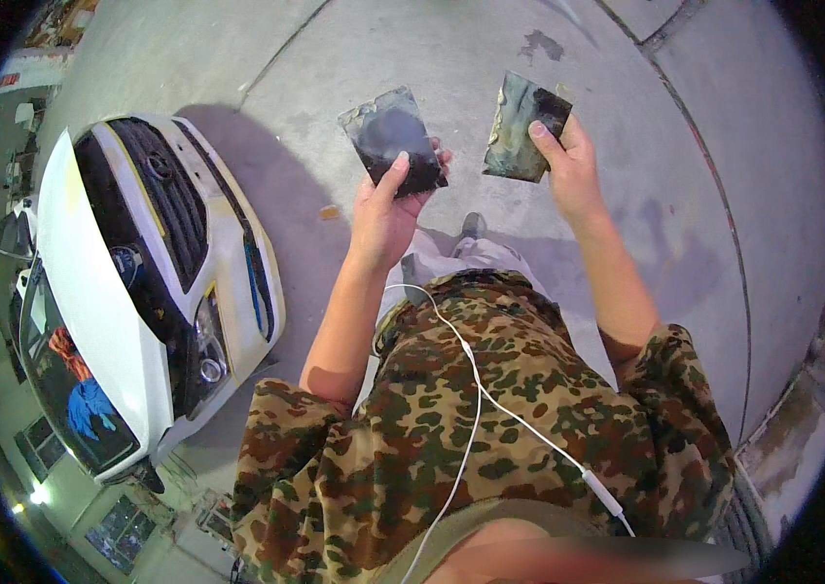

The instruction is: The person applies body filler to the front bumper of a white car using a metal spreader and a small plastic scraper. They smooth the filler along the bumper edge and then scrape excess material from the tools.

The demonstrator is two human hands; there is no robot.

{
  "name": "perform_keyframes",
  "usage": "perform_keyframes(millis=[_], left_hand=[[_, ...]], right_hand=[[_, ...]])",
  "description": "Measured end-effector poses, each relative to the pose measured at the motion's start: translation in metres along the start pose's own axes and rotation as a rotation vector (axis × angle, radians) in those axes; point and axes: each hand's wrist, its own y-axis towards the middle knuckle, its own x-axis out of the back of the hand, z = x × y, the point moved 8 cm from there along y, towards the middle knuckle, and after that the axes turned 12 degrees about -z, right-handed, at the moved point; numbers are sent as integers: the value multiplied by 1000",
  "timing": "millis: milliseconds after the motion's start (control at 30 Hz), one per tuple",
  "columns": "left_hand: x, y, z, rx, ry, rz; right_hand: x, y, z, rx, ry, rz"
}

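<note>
Head camera view: well to the left of the left fingers, a white car with a long pale bonnet is standing, and a crumpled orange-red cloth and a bright blue, glove-like bundle are lying toward its windscreen, apparently because the slope is serving as a handy shelf. Nearer those fingers, a small tan scrap is lying on the grey concrete floor. The left hand is closing around a thin, glossy black rectangular slab with a ragged upper edge; its thumb is pressing the lower face while fingertips are showing past the right edge, probably backing it against tipping. Below and between both hands, a white cable is hanging over a camouflage shirt. The right hand is pinching a dark, streaked greenish-grey rectangular slab by its right side, thumb on top, seemingly leaving most of its face uncovered; its other fingers are mostly hiding behind, so their spread is escaping view.
</note>
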Motion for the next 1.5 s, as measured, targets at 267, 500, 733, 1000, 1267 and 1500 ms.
perform_keyframes(millis=[267, 500, 733, 1000, 1267, 1500], left_hand=[[-6, 2, 36, -39, 71, -151], [-28, 18, 48, -144, 189, -86], [-29, 23, 59, -487, 594, -193], [-65, -6, 51, -722, 625, -68], [-29, 5, 93, 189, 71, -41], [-31, -4, 93, 221, 113, 98]], right_hand=[[1, -33, -17, -138, 64, -153], [20, -63, -44, 305, -422, -8], [59, -70, -25, 380, -735, -312], [88, -90, -194, -417, -1364, 323], [120, -39, -123, -376, 86, -170], [20, -14, -48, -217, 184, 158]])
